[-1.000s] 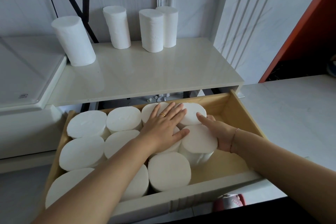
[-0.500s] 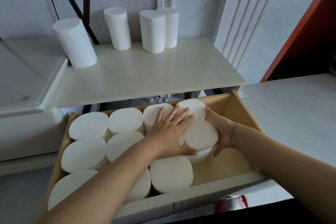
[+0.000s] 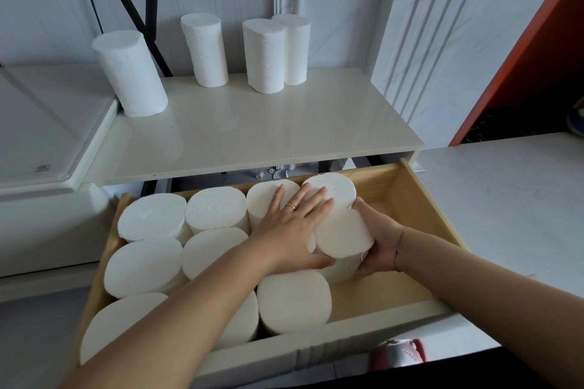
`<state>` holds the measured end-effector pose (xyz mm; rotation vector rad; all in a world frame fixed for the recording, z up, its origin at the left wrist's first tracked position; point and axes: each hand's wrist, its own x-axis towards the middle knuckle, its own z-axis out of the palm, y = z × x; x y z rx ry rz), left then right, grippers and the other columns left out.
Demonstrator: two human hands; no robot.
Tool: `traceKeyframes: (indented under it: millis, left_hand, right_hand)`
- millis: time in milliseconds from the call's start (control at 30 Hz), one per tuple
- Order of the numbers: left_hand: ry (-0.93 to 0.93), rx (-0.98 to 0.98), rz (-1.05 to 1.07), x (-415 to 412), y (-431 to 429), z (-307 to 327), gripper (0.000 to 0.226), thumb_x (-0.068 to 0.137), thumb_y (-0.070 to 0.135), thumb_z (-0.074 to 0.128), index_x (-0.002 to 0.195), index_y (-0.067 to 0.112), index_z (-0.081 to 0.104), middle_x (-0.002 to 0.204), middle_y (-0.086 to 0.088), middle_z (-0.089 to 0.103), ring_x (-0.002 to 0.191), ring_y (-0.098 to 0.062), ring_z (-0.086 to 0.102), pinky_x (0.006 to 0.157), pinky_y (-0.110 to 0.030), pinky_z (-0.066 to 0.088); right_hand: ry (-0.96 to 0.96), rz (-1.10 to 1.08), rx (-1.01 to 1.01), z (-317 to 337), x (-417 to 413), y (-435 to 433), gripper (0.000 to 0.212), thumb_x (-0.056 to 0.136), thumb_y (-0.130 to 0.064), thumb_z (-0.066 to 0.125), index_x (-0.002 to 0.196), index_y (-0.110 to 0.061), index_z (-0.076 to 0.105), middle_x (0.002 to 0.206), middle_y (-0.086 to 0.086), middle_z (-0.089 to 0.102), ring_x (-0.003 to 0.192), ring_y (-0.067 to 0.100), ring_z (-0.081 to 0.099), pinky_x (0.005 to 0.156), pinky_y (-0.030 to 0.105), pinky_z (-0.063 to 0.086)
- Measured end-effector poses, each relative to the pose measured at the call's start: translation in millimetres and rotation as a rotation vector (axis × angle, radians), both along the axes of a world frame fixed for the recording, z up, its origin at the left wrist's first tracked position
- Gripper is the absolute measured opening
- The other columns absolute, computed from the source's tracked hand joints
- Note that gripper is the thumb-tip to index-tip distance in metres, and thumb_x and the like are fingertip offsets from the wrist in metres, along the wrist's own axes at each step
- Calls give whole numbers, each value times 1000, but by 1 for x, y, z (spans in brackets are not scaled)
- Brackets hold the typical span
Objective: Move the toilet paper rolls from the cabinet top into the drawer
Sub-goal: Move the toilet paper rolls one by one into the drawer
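Several white toilet paper rolls stand upright on the cream cabinet top (image 3: 284, 136): one at the left (image 3: 131, 74), one further back (image 3: 205, 50), and a touching pair (image 3: 264, 55) at the rear. Below, the open wooden drawer (image 3: 420, 199) holds several upright rolls packed in rows. My left hand (image 3: 294, 227) lies flat with spread fingers across the roll tops near the drawer's back. My right hand (image 3: 379, 240) wraps the right side of one roll (image 3: 343, 235), which sits slightly raised and tilted between both hands.
A white glossy appliance lid (image 3: 47, 123) adjoins the cabinet on the left. Black tripod legs (image 3: 126, 6) lean against the white wall behind. The drawer's right third shows bare wooden floor (image 3: 379, 297). An orange panel (image 3: 521, 57) stands at the right; a pink slipper (image 3: 398, 357) shows below.
My right hand has shifted from resting on top of the roll to gripping its right side. The roll has been pushed left and back against its neighbours, under my left hand.
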<state>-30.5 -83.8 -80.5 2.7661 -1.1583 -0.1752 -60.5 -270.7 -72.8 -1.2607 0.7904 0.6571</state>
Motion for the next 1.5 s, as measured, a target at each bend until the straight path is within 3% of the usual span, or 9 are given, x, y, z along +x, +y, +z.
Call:
traceKeyframes:
  millis: [67, 167, 267, 367, 433, 567, 700, 1033, 1500]
  left_hand:
    - [0, 20, -11, 1, 1, 0, 100, 72, 80, 37, 147, 35, -11, 154, 17, -22, 136, -4, -32, 112, -47, -19]
    - [-25, -8, -20, 4, 8, 4, 93, 77, 80, 30, 148, 33, -6, 156, 14, -17, 138, -3, -27, 113, -43, -17]
    - [-140, -173, 33, 15, 23, 16, 79, 87, 69, 28, 150, 27, 11, 158, 8, 2, 142, -5, -12, 115, -37, -13]
    - [-244, -299, 173, 31, 45, 32, 70, 90, 64, 23, 148, 25, 21, 158, 6, 12, 143, -6, -4, 115, -34, -10]
    - [-299, -326, 361, 43, 69, 38, 70, 90, 64, 19, 148, 25, 23, 157, 6, 12, 145, -11, -1, 115, -37, -8]
    - [-299, -248, 790, 63, 126, 38, 65, 92, 59, 22, 147, 25, 23, 158, 3, 11, 146, -19, -1, 115, -46, -6]
    - [-243, -194, 1000, 69, 159, 32, 62, 95, 56, 20, 148, 25, 20, 159, 0, 10, 146, -22, -3, 113, -51, -8]
    - [-298, -214, 1086, 74, 157, 15, 59, 96, 51, 23, 149, 24, 18, 159, 0, 10, 146, -22, -2, 113, -50, -9]
    - [-379, -302, 1107, 73, 151, 11, 57, 96, 48, 28, 147, 23, 26, 157, -1, 17, 146, -22, 5, 109, -42, -20]
  right_hand:
    - [-22, -25, -173, 2, 2, 1, 61, 86, -68, 40, 103, -14, 62, 95, 10, 64, 88, 32, 57, 63, 39, 42]
    - [-275, -107, -549, 6, 7, 1, 56, 94, -55, 38, 122, -9, 54, 118, 9, 53, 105, 28, 51, 80, 38, 39]
    - [-660, -231, -817, 24, 6, 10, 28, 92, -42, 48, 106, -18, 45, 113, -1, 38, 111, 23, 45, 89, 34, 35]
    - [-961, -113, -892, 46, 19, 43, 28, 89, -38, 57, 107, -21, 43, 112, -3, 38, 104, 16, 45, 89, 22, 42]
    - [-1069, -36, -876, 58, 43, 72, 34, 88, -36, 61, 113, -21, 42, 116, -3, 38, 106, 11, 44, 87, 13, 38]
    - [-1098, 97, -765, 70, 107, 134, 64, 85, -38, 67, 135, -15, 35, 134, 2, 34, 121, 12, 39, 106, 27, 34]
    - [-1074, 268, -659, 69, 165, 199, 91, 80, -47, 71, 148, -19, 18, 154, 1, 22, 140, 21, 28, 110, 32, 28]
    - [-1089, 426, -488, 70, 265, 287, 118, 70, -38, 83, 153, -21, -1, 160, 4, 14, 146, 23, 20, 115, 38, 24]
    - [-1155, 345, -279, 75, 308, 321, 111, 67, -16, 85, 149, -16, 11, 143, 1, 33, 127, 18, 37, 102, 34, 38]
